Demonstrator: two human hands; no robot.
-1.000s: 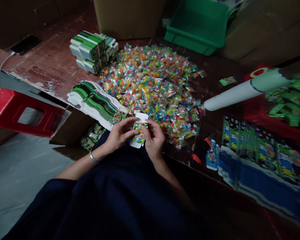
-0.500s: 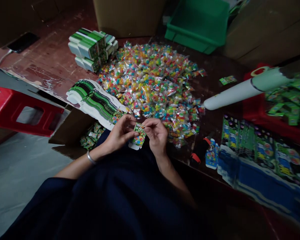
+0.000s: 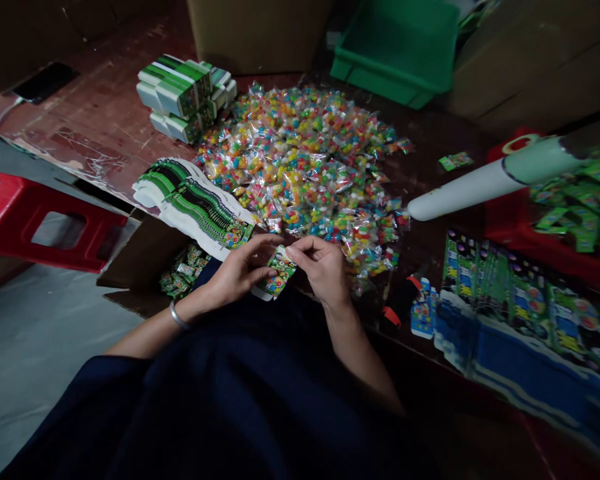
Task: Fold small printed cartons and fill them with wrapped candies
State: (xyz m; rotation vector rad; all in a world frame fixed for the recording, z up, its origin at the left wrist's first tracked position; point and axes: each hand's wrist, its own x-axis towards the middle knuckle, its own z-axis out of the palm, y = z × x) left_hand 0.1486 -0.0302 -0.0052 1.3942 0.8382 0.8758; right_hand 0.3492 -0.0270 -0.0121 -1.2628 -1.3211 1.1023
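Note:
A small green printed candy box is held between my two hands near the table's front edge, tilted, with a white flap at its lower end. My left hand grips its left side, thumb across the printed face. At the top corner, my right hand pinches the box with thumb and fingertips. Just beyond the hands lies a big heap of clear bags of coloured candies. A fanned row of flat green cartons runs up to the left of my left hand.
Bundled cartons and a green bin stand behind. An open cardboard box with small packs is below left. To the right are a white tube, a cutter, a small blue box and blue-green packaging sheets.
The candy box has turned clockwise a little, its top leaning right. My right hand has shifted slightly right, its fingers now on the box's top corner.

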